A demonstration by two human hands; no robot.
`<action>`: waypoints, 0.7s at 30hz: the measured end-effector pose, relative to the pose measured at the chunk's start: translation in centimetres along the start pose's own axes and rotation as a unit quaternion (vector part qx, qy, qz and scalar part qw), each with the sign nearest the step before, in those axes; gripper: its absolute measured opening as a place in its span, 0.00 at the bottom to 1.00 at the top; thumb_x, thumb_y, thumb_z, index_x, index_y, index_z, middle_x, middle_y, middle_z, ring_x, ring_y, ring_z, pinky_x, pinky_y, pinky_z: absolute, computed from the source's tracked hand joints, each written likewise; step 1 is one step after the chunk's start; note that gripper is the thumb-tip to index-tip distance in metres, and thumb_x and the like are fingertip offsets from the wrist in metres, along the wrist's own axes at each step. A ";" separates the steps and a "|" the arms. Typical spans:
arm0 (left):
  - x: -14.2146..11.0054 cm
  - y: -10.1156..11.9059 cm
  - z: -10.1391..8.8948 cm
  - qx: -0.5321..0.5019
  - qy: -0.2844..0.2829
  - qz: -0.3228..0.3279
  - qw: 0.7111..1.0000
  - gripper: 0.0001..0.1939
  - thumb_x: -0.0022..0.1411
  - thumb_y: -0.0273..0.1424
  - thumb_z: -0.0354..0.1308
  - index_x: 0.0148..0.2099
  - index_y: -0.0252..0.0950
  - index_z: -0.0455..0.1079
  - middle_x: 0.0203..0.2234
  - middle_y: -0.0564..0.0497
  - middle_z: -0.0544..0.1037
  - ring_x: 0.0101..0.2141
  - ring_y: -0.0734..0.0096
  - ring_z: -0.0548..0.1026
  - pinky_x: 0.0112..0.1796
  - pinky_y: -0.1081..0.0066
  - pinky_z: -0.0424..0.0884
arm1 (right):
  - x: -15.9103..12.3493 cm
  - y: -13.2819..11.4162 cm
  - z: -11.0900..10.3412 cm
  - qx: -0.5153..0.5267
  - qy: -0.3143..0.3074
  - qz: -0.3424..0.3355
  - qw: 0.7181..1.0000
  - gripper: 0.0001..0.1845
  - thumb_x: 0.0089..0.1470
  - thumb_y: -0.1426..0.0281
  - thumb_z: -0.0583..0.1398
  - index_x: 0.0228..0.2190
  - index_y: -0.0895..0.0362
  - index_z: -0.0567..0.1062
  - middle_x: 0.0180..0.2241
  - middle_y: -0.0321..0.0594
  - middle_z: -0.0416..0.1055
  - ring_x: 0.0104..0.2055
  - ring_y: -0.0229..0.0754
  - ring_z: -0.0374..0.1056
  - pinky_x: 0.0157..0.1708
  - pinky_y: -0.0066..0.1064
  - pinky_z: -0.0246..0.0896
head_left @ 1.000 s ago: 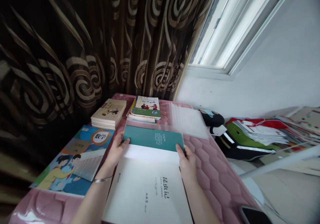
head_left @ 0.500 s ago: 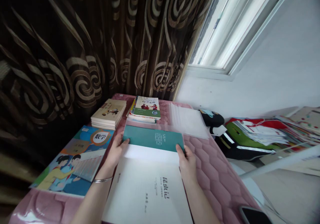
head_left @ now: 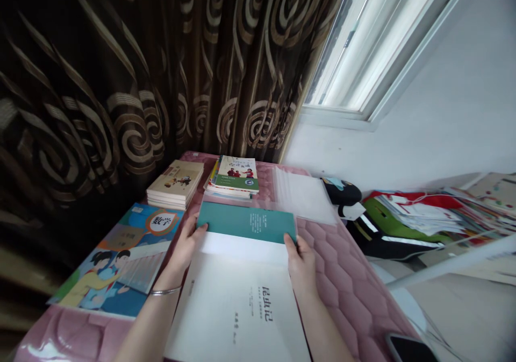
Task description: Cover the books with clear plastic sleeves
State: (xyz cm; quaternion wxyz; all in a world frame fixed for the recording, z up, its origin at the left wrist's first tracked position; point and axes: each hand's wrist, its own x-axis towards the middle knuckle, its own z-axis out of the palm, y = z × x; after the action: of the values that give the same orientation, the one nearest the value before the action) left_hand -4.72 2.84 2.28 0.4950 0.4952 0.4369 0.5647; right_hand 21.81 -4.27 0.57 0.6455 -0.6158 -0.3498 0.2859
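An open book [head_left: 226,297] lies before me, its white title page printed with dark Chinese characters. At its far end is a green cover flap [head_left: 234,222] with small white text. My left hand [head_left: 191,241] grips the flap's left edge, thumb on top; a silver bangle [head_left: 166,291] circles that wrist. On the opposite edge, my right hand [head_left: 299,252] pinches the flap with its thumb on top. The fingers beneath are hidden. A strip of clear plastic seems to show along the flap's far edge.
A blue math textbook [head_left: 124,265] lies at left. Behind stand a stack of beige books [head_left: 175,182] and a mixed book stack [head_left: 236,176]. Clear plastic sleeves [head_left: 304,195] rest at the far right of the pink quilted cover [head_left: 346,281]. A phone [head_left: 411,348] sits near right.
The green flap and both hands have shifted very slightly to the left. Both hands keep the same hold; everything else stays put.
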 end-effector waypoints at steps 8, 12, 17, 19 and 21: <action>0.6 -0.7 0.1 0.011 -0.024 0.034 0.999 0.19 0.52 0.41 0.63 0.44 0.38 0.69 0.38 0.50 0.76 0.40 0.65 0.72 0.44 0.68 0.66 | -0.1 0.0 0.0 0.038 -0.009 0.001 0.999 0.20 0.46 0.52 0.64 0.24 0.55 0.68 0.20 0.31 0.65 0.22 0.35 0.57 0.21 0.26 0.53; 0.3 -0.4 0.0 0.017 -0.028 0.019 0.999 0.21 0.52 0.44 0.62 0.44 0.37 0.68 0.38 0.49 0.76 0.39 0.65 0.73 0.42 0.70 0.67 | -0.1 -0.2 0.1 0.008 0.008 -0.007 1.000 0.23 0.45 0.50 0.63 0.20 0.54 0.63 0.17 0.29 0.59 0.20 0.34 0.53 0.19 0.26 0.48; 0.0 0.0 -0.1 0.007 -0.026 -0.014 1.000 0.19 0.53 0.40 0.61 0.46 0.38 0.68 0.36 0.51 0.76 0.36 0.65 0.73 0.37 0.70 0.68 | -0.1 -0.2 0.2 -0.004 0.010 -0.004 1.000 0.24 0.45 0.48 0.63 0.20 0.54 0.62 0.16 0.29 0.58 0.20 0.34 0.52 0.19 0.26 0.48; 0.1 -0.1 -0.1 0.002 -0.037 0.005 0.999 0.18 0.52 0.38 0.62 0.45 0.38 0.68 0.35 0.51 0.76 0.36 0.65 0.73 0.38 0.70 0.68 | -0.1 -0.1 0.2 0.013 0.006 -0.004 1.000 0.23 0.46 0.49 0.63 0.22 0.54 0.64 0.18 0.29 0.59 0.20 0.35 0.53 0.19 0.26 0.50; 0.3 -0.3 0.0 -0.001 -0.043 0.020 0.999 0.17 0.52 0.38 0.62 0.44 0.38 0.68 0.35 0.51 0.76 0.38 0.65 0.73 0.41 0.69 0.67 | -0.2 -0.1 0.1 0.033 0.001 -0.007 0.999 0.22 0.46 0.50 0.63 0.24 0.54 0.66 0.19 0.30 0.61 0.21 0.35 0.55 0.20 0.26 0.52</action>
State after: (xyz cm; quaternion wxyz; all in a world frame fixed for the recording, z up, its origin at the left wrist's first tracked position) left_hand -4.74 3.21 2.04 0.5024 0.5269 0.4052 0.5530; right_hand 21.61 -4.34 0.62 0.6681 -0.5916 -0.3437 0.2923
